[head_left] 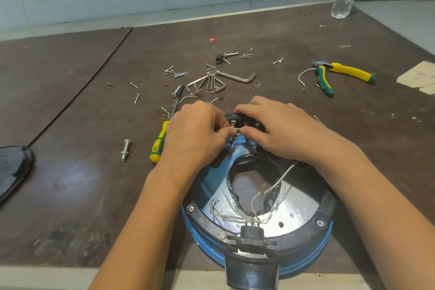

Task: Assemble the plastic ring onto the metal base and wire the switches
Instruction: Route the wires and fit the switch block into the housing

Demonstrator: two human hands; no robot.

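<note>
The switch block point(235, 116) sat at the far edge of the blue metal base point(313, 256), directly between the two hands, with the black plastic ring point(328, 205) already seated on the base's rim nearer the person. The left hand point(200, 129) came at the block from the left, thumb and forefinger pinched narrowly on the end of a white wire point(236, 134). That wire ran roughly toward the person and down into the base's opening, and its tip lay just beside the block's underside. The right hand point(277, 129) closed over the block from the right, fingers curled across its top and thumb below, apparently steadying it. The left hand was the nearer one to the terminal, so the next push would probably be a short one rightward and away. Whether the wire's end had already met a terminal was hidden by the fingers. A screwdriver point(159, 146) lay on the bench point(70, 125) just left of the left hand.
</note>
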